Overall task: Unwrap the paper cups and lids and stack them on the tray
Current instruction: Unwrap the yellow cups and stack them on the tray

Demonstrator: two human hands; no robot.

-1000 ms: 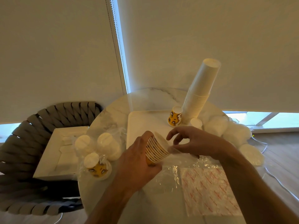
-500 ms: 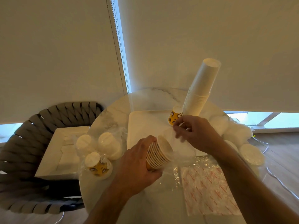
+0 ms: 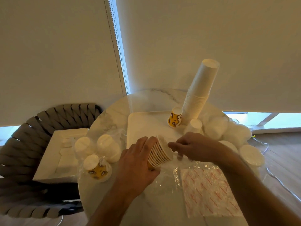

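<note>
head view shows me partway through: on the tray (image 3: 143, 126) a tall stack of white cups (image 3: 199, 93) leans, with 1 yellow printed cup (image 3: 175, 117) and a short white cup (image 3: 195, 125) beside it. my left hand (image 3: 138, 163) curls around a nested stack of small cups (image 3: 158, 152), held on its side above the tray's near edge. my right hand (image 3: 193, 148) sits at the stack's open end, fingers bent and seemingly pinching clear wrap; the exact grip is blurred. wrapped cups (image 3: 99, 152) wait on the left, lids (image 3: 234, 136) bunch on the right, so i judge plenty remains. a loose plastic sheet (image 3: 210, 191) lies near me.
</note>
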